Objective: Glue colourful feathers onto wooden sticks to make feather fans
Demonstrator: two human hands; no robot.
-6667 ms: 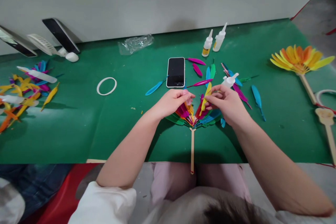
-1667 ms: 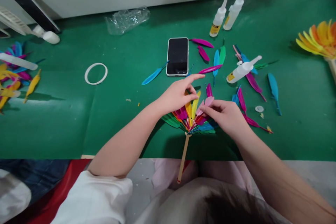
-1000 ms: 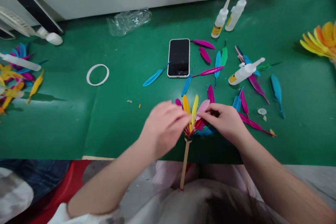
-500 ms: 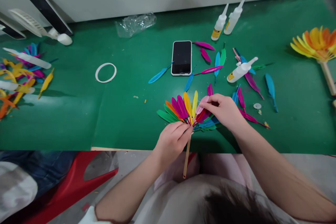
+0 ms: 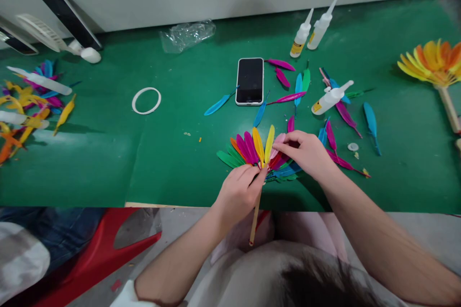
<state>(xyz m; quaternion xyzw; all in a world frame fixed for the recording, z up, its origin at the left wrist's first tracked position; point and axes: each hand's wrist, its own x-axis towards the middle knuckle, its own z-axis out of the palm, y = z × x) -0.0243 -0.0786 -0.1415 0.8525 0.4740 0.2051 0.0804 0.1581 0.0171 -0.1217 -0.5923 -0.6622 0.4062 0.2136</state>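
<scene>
A feather fan (image 5: 248, 146) in green, orange, magenta, yellow, red and blue spreads over the table's front edge, its wooden stick handle (image 5: 255, 220) pointing down past the edge. My left hand (image 5: 239, 189) is closed around the base of the feathers, where they meet the stick. Between the thumb and fingertips of my right hand (image 5: 302, 151) is a pale pink feather (image 5: 278, 143), beside the upright yellow feather (image 5: 269, 141). The lower end of the pink feather is hard to make out among the others.
Loose feathers (image 5: 298, 88) lie around a phone (image 5: 249, 81) and a tipped glue bottle (image 5: 330, 100). Two glue bottles (image 5: 299, 38) stand behind. A yellow-orange fan (image 5: 437, 64) lies right. Leftward are a white ring (image 5: 146, 101), plastic wrap (image 5: 187, 36) and a feather pile (image 5: 27, 100).
My right hand has shifted slightly, bringing the pink feather a little lower and nearer the yellow one. My left hand stays at the feather base, and the handle tip swings slightly left.
</scene>
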